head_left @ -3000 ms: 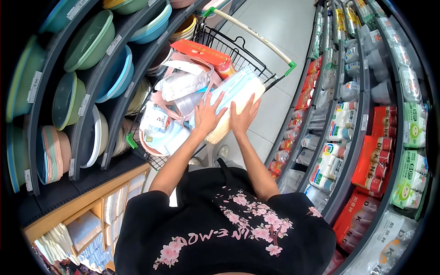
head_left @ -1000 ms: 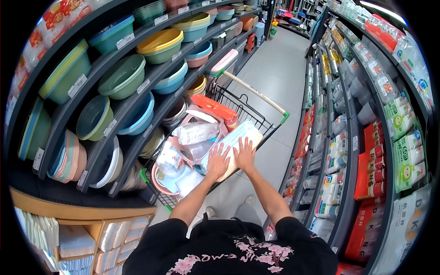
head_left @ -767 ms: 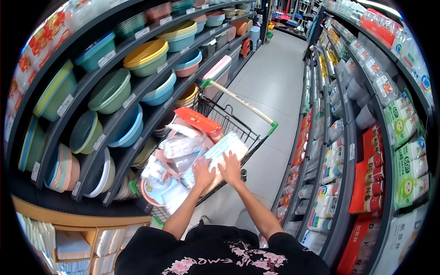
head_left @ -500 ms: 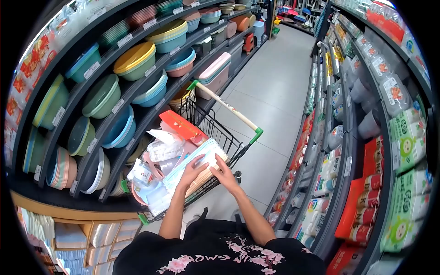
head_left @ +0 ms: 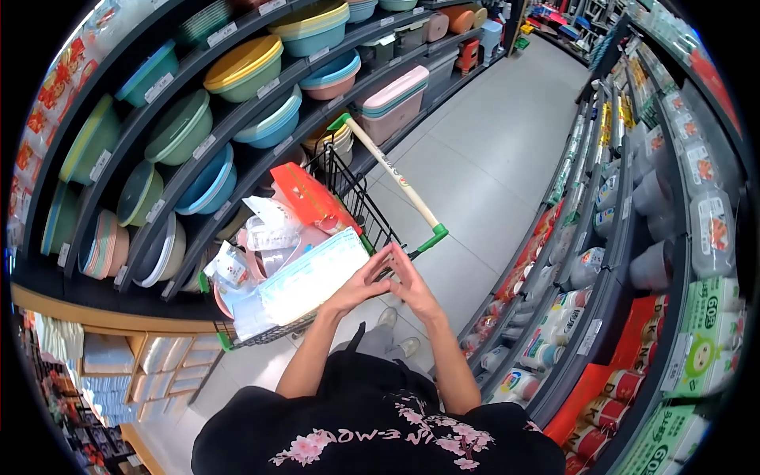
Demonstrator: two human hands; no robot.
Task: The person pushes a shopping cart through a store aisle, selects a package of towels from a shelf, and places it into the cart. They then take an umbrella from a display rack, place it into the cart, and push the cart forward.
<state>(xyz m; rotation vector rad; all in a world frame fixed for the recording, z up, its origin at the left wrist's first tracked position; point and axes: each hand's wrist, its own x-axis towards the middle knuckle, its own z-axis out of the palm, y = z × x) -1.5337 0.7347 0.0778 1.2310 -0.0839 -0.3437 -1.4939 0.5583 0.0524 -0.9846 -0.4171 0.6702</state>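
Note:
A shopping cart (head_left: 398, 180) with a cream handle and green corners stands at an angle in the aisle. In it lie a light blue and white pack (head_left: 313, 273), a red package (head_left: 313, 198), clear plastic-wrapped items (head_left: 269, 233) and a pink basin, partly covered. My left hand (head_left: 362, 283) is just beside the near edge of the blue and white pack, its fingers spread and holding nothing. My right hand (head_left: 412, 286) is next to it, fingers apart and empty. The fingertips of both hands meet or nearly meet near the cart's edge.
Shelves of stacked plastic basins (head_left: 210, 178) curve along the left. On the right, shelves carry plastic cups (head_left: 651, 194), red packs (head_left: 633, 324) and green tissue packs (head_left: 701, 356). A wooden rack of folded cloths (head_left: 108, 352) stands at the lower left. The tiled aisle floor (head_left: 483, 127) runs away ahead.
Both hands have come off the blue and white pack and drawn together at its right side. In view, the cart has shifted left and turned.

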